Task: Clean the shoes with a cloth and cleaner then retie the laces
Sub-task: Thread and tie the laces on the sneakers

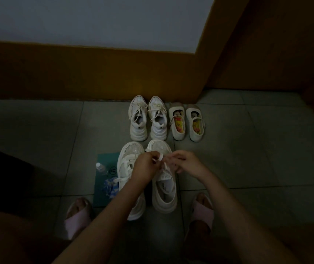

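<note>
Two hands close together over the nearer pair of white shoes: left hand (pixel 145 164) and right hand (pixel 185 162) almost touching, fingers of each curled and pinching a white lace (pixel 160 158) just above the tongue of the right-hand sneaker (pixel 164 190). Close beside it, the left-hand sneaker (pixel 128 155), partly hidden under the left forearm, laces loose across its top. Left of that shoe, on a green mat (pixel 105 159): a small clear bottle (pixel 101 168), standing or lying not clear in the dim light, and a crumpled blue-and-white cloth (pixel 110 186) just nearer. Farther off, by the brown skirting (pixel 76 73), a second pair of white sneakers (pixel 138 121), laced, and to their right a pair of pale strap shoes (pixel 178 123) with bright cartoon insoles. Nearest of all, pink slippers (pixel 78 216) on both feet, one either side of the near pair, on grey floor tiles (pixel 247 149).
</note>
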Available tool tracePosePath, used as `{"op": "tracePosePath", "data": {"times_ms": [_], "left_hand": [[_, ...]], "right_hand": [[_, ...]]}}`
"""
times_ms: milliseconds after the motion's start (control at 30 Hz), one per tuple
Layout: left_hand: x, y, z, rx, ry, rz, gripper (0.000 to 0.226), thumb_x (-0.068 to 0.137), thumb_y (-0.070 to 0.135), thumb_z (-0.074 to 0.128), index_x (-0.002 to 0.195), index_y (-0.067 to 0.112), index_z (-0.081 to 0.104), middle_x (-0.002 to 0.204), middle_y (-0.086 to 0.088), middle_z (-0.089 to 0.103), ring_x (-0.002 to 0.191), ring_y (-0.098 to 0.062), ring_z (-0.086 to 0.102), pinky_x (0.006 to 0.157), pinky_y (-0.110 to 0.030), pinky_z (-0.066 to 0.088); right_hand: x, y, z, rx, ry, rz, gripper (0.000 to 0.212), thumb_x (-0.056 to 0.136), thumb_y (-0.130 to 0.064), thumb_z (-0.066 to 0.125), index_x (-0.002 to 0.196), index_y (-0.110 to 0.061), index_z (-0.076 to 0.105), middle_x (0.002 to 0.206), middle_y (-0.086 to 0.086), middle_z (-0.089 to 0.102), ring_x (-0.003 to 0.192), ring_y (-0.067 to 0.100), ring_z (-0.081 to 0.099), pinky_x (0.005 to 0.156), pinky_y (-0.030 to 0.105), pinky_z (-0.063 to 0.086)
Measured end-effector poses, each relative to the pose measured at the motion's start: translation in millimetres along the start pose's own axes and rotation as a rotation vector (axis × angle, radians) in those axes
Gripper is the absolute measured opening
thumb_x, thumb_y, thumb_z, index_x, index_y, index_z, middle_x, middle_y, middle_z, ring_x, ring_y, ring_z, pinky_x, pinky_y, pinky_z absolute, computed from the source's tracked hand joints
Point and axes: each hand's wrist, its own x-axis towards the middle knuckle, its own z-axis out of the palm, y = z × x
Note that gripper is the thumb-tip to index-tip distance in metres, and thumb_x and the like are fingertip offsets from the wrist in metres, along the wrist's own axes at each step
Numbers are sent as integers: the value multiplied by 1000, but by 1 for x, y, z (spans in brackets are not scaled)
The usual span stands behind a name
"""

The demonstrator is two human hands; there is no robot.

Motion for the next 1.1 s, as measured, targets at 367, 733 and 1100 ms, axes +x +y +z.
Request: {"op": "tracePosePath", "data": {"times_ms": [367,733,1100], "left_hand": [[-8,3,8,-356,89,-5,29,77,-7,64,76,22,67,80,1,69,77,-7,67,75,-22,54],[-18,0,5,-620,96,-91,23,78,-9,64,80,14,69,88,-5,71,84,-14,68,77,-24,56],[-17,0,3,-640,57,-149,16,80,-2,65,95,3,70,90,-11,71,83,-16,67,77,-23,54]], "right_hand": [[8,3,8,51,-42,-72,26,89,6,53,114,7,57,77,5,60,59,6,58,51,13,47],[18,16,-28,-107,461,-46,20,85,-3,59,80,-22,64,91,5,67,85,18,60,79,34,50],[13,18,1,-249,-25,-252,20,77,-20,73,97,-20,70,89,-1,69,89,5,63,83,26,51]]}}
